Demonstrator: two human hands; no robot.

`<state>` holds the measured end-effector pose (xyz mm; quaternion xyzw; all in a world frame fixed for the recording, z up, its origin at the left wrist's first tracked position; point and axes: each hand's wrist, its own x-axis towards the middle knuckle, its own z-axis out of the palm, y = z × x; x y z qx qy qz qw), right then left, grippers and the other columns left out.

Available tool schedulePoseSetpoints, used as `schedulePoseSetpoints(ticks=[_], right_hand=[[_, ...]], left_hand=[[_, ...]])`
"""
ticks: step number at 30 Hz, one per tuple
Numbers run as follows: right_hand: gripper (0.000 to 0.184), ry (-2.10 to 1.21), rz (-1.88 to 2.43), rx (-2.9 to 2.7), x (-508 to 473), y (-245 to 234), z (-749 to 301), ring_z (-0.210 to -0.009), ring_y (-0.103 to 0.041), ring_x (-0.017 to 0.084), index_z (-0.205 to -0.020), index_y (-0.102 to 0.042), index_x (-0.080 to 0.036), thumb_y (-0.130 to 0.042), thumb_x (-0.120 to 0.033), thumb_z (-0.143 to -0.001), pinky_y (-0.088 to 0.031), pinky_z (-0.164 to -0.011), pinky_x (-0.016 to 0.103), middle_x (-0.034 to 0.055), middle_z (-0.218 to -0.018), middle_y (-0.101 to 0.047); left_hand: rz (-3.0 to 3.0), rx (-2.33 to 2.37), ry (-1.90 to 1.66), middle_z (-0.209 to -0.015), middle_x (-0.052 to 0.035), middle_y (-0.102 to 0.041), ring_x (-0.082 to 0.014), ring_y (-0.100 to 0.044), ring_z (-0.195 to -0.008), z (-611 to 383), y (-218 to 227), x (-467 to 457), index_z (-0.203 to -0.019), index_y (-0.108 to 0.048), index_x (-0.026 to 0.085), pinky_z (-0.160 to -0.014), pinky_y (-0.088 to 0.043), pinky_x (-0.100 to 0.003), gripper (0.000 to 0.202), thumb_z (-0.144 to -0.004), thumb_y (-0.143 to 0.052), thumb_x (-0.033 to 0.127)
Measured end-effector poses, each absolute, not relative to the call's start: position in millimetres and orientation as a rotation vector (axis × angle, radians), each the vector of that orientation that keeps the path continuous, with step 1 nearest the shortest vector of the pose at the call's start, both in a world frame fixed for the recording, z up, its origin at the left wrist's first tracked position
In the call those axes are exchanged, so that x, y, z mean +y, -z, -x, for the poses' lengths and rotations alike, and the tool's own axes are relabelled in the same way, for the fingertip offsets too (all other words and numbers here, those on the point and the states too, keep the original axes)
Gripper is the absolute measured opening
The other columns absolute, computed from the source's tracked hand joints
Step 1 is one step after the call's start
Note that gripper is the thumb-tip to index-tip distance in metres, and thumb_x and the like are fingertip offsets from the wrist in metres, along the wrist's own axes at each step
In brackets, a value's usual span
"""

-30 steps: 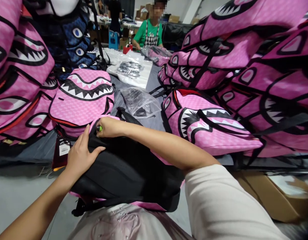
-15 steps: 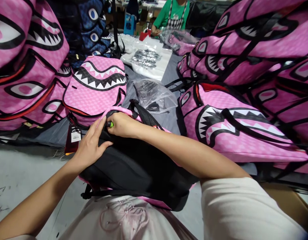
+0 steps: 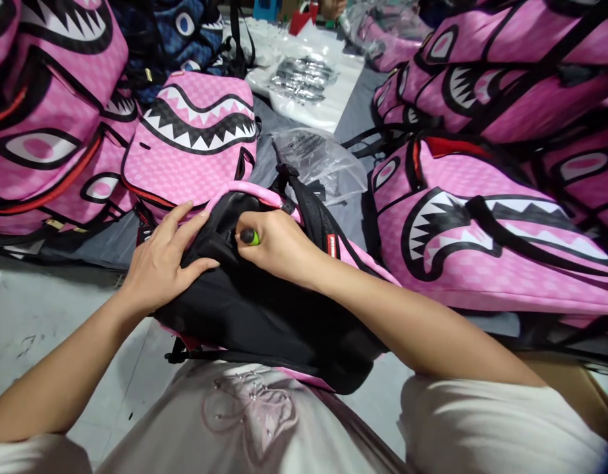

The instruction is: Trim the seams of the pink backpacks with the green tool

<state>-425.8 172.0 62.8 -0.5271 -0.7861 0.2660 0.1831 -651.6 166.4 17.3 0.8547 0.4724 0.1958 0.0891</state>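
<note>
In front of my body lies a backpack with a broad black fabric side facing me and pink edging. My left hand rests on its left edge, fingers stretched over the pink trim and thumb apart on the black fabric. My right hand is closed around a small tool with a black and green handle end, held against the black fabric near the top edge. The tool's working end is hidden. A black shoulder strap runs beside my right wrist.
Pink shark-mouth backpacks are stacked left and right. One backpack lies just beyond my hands, another at right. A clear plastic bag and packaged dark items lie on the grey table cover.
The view has tipped down and shifted. My right hand has moved right along the fabric, away from my left hand, still holding the tool. My left hand stays at the backpack's edge.
</note>
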Motion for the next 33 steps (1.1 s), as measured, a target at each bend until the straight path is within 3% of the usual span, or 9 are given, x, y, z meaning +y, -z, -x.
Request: schedulePoseSetpoints(ticks=[4,9,16,22,27,30,33], right_hand=[[0.010,-0.810,1.447,-2.132,180,-50,416,-0.077,-0.060,0.014,-0.092,-0.072,-0.013,-0.063,-0.013,-0.087,-0.037,-0.069,0.023,0.0015,-0.082,-0.069],[0.032,-0.849,1.222,-2.301,195,-46,411,-0.092,-0.066,0.015,-0.118,-0.069,-0.017,-0.069,-0.013,-0.086,-0.040,-0.079,0.023,0.0033,-0.108,-0.074],[0.033,-0.520,1.243,-2.631,207,-48,433,-0.087,-0.064,0.020,-0.114,-0.072,-0.020,-0.055,-0.007,-0.089,-0.029,-0.064,0.029,0.0054,-0.097,-0.073],[0.034,-0.243,1.274,-2.758,197,-56,434,-0.080,-0.061,0.020,-0.120,-0.070,-0.019,-0.043,-0.013,-0.100,-0.024,-0.059,0.031,0.0107,-0.114,-0.067],[0.030,-0.311,1.089,-2.726,200,-58,432,-0.096,-0.064,0.019,-0.117,-0.067,-0.020,-0.045,-0.011,-0.099,-0.031,-0.062,0.029,0.0048,-0.108,-0.068],[0.030,-0.294,1.006,-2.760,202,-63,419,-0.100,-0.064,0.017,-0.115,-0.066,-0.021,-0.043,-0.009,-0.099,-0.038,-0.068,0.027,0.0035,-0.112,-0.070],[0.032,-0.137,1.201,-2.957,190,-70,393,-0.100,-0.066,0.020,-0.108,-0.068,-0.020,-0.039,-0.009,-0.101,-0.044,-0.073,0.029,0.0069,-0.107,-0.073]], left_hand=[[-2.541,1.312,-0.670,-0.156,-0.0108,-0.047,-0.0273,-0.047,-0.144,652,-5,163,-0.156,-0.030,0.026,-0.119,-0.042,-0.046,0.072,-0.095,-0.060,0.049],[-2.555,1.296,-0.780,-0.154,-0.0100,-0.050,-0.0252,-0.050,-0.141,647,5,162,-0.156,-0.029,0.025,-0.116,-0.046,-0.040,0.070,-0.096,-0.061,0.040],[-2.580,1.322,-0.891,-0.148,-0.0105,-0.056,-0.0239,-0.055,-0.138,645,14,162,-0.154,-0.033,0.023,-0.114,-0.047,-0.036,0.068,-0.095,-0.064,0.035],[-2.544,1.371,-0.862,-0.150,-0.0086,-0.055,-0.0244,-0.055,-0.137,649,15,162,-0.155,-0.034,0.026,-0.113,-0.048,-0.037,0.066,-0.097,-0.060,0.042],[-2.491,1.432,-0.871,-0.147,-0.0073,-0.058,-0.0272,-0.060,-0.132,655,18,165,-0.156,-0.035,0.029,-0.110,-0.051,-0.041,0.070,-0.094,-0.059,0.052],[-2.441,1.513,-0.902,-0.143,-0.0066,-0.062,-0.0337,-0.066,-0.122,654,19,171,-0.155,-0.039,0.034,-0.101,-0.057,-0.048,0.080,-0.085,-0.060,0.066],[-2.304,1.665,-0.873,-0.145,-0.0081,-0.061,-0.0427,-0.068,-0.116,649,17,173,-0.154,-0.040,0.034,-0.094,-0.058,-0.060,0.095,-0.072,-0.062,0.076]])
